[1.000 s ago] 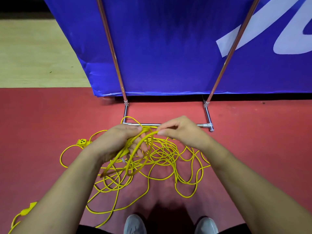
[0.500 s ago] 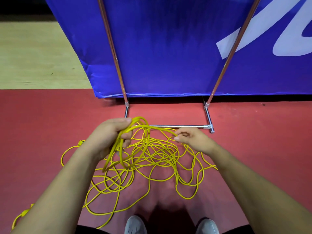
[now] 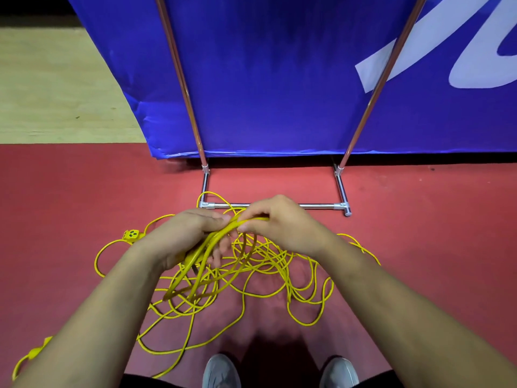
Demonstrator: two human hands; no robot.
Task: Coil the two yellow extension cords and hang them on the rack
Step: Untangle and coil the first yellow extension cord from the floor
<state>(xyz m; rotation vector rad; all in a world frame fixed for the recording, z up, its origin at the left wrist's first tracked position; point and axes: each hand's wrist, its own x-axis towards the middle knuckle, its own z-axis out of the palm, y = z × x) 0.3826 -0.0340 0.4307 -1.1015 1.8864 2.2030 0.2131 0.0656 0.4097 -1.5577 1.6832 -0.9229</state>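
Red flooring [image 3: 84, 191] fills the lower view, with a pale wooden strip [image 3: 42, 79] beyond it at far left and a big blue banner [image 3: 279, 79] standing across the back. In front of the banner stands the rack [image 3: 279, 205], its two slanted metal uprights rising out of view and its low crossbar lying on the floor just beyond the hands; nothing hangs on the part that shows.

Below and around both hands the yellow cords [image 3: 279, 264] sprawl in one loose tangle on the red floor, reaching to the crossbar. Which strand belongs to which cord cannot be told.

Both forearms reach forward and meet above the tangle, the hands almost touching. The left hand [image 3: 184, 239] has its fingers curled round the gathered loops [image 3: 195, 275], several turns of cord bunched together, which droop from the palm back toward the person. The right hand [image 3: 282, 222], knuckles up, pinches a single strand [image 3: 257, 219] between thumb and fingertips, right beside the left hand's fingertips.

Left of the left hand's wrist a yellow socket end [image 3: 131, 235] lies on the floor. Further left and nearer the person, beside the left forearm, lies another yellow connector [image 3: 36, 351]. Below the grip, two grey shoe tips [image 3: 221, 371] show at the bottom edge.
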